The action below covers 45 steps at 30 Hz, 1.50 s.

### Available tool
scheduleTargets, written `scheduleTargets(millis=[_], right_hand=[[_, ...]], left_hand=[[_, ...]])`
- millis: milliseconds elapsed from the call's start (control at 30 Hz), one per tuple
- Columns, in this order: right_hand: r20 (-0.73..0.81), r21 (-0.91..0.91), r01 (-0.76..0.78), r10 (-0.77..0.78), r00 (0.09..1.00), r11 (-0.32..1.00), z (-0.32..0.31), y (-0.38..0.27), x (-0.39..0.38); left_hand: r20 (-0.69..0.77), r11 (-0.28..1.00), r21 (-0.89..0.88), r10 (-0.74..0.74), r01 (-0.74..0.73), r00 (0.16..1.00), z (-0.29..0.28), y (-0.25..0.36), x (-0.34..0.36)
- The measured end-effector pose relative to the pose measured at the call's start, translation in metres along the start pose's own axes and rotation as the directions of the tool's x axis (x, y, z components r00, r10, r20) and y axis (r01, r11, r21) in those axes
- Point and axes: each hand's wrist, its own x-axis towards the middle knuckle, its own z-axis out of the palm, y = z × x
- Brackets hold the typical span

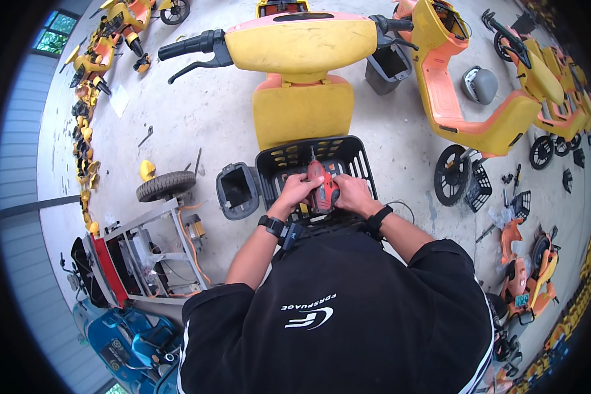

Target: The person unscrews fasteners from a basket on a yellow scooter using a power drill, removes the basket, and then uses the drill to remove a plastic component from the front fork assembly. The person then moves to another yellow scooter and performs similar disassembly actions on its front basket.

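A red and black power driver [324, 192] with a slim bit is held over a black slatted basket [356, 152], its bit pointing at the basket's far wall. My left hand [299, 190] grips it from the left, thumb on its body, and my right hand [352, 193] is closed on its right side. The basket is on a yellow scooter, whose body panel [303, 111] and handlebar cover [302, 46] rise beyond it. A grey plastic bin [236, 190] with a dark inside stands just left of the basket.
Yellow scooters [479, 115] line the right, near another bin [389, 69] and a grey seat [479, 87]. A loose wheel [165, 186] and metal frame [144, 262] lie left. A blue scooter [121, 348] is at lower left, orange parts [525, 282] at lower right.
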Motion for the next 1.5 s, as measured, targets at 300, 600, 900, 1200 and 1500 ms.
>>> scheduleTargets(millis=[300, 600, 900, 1200, 1500], right_hand=[[-0.067, 0.0, 0.139, -0.139, 0.988, 0.99, -0.011, 0.01, -0.013], [0.024, -0.016, 0.198, -0.197, 0.98, 0.98, -0.024, 0.009, -0.028], [0.24, -0.14, 0.057, -0.022, 0.97, 0.989, -0.035, 0.022, -0.056], [0.175, -0.086, 0.074, -0.058, 0.983, 0.994, -0.027, 0.025, -0.033], [0.288, -0.14, 0.177, -0.131, 0.949, 0.974, 0.007, 0.006, 0.01]], left_hand=[[0.029, 0.945, -0.32, -0.06, 0.066, 0.998, 0.005, -0.003, 0.012], [-0.032, 0.75, -0.661, -0.021, -0.005, 0.999, 0.0, -0.006, 0.086], [-0.252, 1.0, -0.028, -0.016, 0.009, 0.968, -0.005, -0.04, 0.067], [-0.326, 0.96, -0.218, -0.24, 0.174, 0.915, 0.007, -0.037, 0.077], [-0.396, 0.84, 0.503, 0.433, -0.203, 0.81, -0.006, -0.05, 0.01]])
